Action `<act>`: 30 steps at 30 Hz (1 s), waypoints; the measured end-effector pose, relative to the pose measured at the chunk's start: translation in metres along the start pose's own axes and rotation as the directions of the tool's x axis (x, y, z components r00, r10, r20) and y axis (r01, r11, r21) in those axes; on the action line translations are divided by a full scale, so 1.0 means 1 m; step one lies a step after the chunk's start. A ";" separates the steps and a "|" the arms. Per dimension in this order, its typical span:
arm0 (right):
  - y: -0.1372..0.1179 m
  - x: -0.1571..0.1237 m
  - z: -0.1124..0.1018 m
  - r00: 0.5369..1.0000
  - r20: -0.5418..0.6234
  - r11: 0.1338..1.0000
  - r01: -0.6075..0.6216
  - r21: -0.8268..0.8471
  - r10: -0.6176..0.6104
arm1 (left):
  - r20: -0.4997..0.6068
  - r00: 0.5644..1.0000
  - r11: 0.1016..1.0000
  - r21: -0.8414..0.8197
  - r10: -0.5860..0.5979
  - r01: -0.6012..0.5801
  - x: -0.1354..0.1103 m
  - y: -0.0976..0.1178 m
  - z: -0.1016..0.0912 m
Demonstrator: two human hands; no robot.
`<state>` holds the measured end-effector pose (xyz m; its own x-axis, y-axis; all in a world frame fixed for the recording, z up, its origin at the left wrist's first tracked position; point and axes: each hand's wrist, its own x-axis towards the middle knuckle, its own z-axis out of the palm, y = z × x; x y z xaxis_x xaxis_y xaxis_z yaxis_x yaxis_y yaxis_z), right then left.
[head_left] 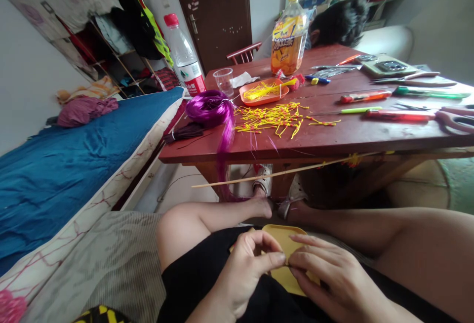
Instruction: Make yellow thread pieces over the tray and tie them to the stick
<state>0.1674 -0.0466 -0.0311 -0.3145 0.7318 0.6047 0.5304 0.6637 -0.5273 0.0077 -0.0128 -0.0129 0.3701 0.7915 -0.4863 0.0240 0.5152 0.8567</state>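
Both my hands meet over my lap, above a yellow tray [283,234] that lies on my dark clothing. My left hand [250,259] is closed in a pinch, thumb against fingers. Its fingertips nearly touch those of my right hand [326,263], which is also pinched together. A tiny thing shows between the fingertips, too small to name. On the table in front lies a pile of yellow knotted cords [272,118] with red bits. Beside it sits a coil of purple thread [211,108], its loose end hanging over the table edge.
The red-brown table [192,152] carries an orange dish [248,100] of yellow strands, a tea bottle [289,36], a water bottle [185,56], a plastic cup [223,82], scissors [457,118] and several pens or cutters. A thin stick [237,181] juts below its edge. Another person's head [342,21] shows behind.
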 end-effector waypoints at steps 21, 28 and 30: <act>0.000 -0.012 0.013 0.579 0.435 0.247 -0.752 0.611 0.689 | -0.019 0.732 0.545 0.681 0.681 -0.489 -0.026 -0.009 0.008; -0.003 -0.015 0.026 0.604 0.420 0.054 -0.611 0.790 0.677 | -0.116 0.942 0.870 0.432 0.315 -0.238 -0.014 -0.057 0.010; -0.004 -0.017 0.031 0.605 0.364 0.104 -0.599 0.794 0.708 | -0.131 0.936 0.885 0.390 0.325 -0.253 -0.009 -0.059 0.009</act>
<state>0.1464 -0.0567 -0.0577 -0.1013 0.9691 -0.2247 -0.3811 -0.2464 -0.8911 0.0109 -0.0535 -0.0577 0.2330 0.9519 -0.1991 0.2892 0.1277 0.9487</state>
